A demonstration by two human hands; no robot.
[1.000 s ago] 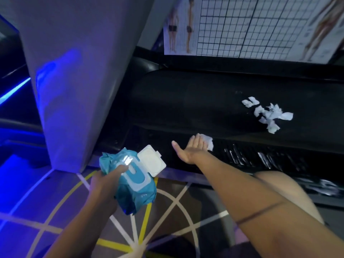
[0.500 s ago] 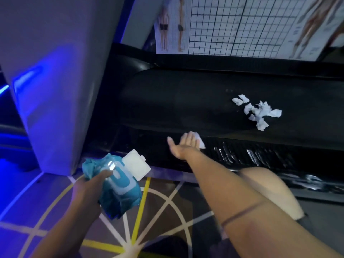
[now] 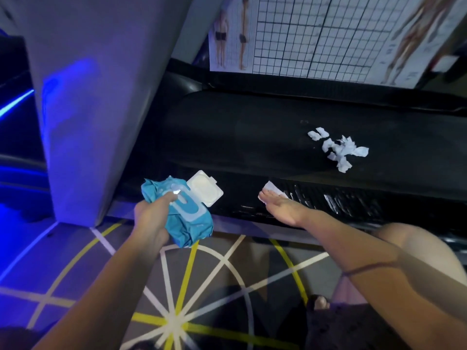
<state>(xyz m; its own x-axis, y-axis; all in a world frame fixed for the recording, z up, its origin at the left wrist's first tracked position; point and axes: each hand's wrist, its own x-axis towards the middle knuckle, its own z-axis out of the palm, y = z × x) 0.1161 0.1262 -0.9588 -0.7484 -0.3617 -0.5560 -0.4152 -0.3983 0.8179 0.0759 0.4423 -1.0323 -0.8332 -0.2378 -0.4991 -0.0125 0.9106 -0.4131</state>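
The small white wipe may slip from under the flat, open right hand, and the soft blue wipe pack may drop from the curled left hand gripping it.

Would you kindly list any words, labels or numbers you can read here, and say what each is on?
None can be read.
On the wipes pack: no legible print.
On the wall poster: captions beside the figures, too small.
On the treadmill side rail: silver lettering, too smeared.
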